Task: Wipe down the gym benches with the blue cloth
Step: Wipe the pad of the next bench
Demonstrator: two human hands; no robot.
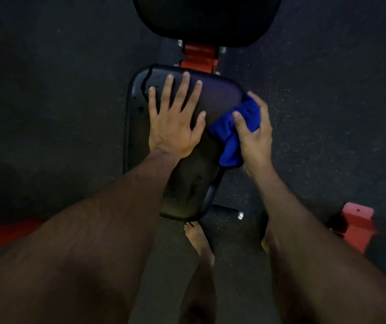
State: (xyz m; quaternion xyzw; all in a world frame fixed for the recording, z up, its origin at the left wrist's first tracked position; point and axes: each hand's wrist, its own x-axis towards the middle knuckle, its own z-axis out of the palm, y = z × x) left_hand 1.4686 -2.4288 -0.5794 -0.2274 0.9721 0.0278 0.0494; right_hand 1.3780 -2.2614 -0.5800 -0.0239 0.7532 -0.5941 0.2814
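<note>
The black padded bench seat (220, 94) lies below me in the middle of the view, narrowing toward my feet. My left hand (175, 120) rests flat on the seat with its fingers spread and straight. My right hand (255, 134) grips the bunched blue cloth (231, 134) against the seat's right edge, fingers curled round the cloth's far side and thumb on top. The bench's black back pad (207, 19) stands beyond the seat at the top.
A red frame piece (199, 57) joins seat and back pad. Another red metal part (358, 225) stands on the dark speckled floor at the lower right. A red shape (2, 235) shows at the lower left. My bare feet (199, 242) stand just below the seat's near end.
</note>
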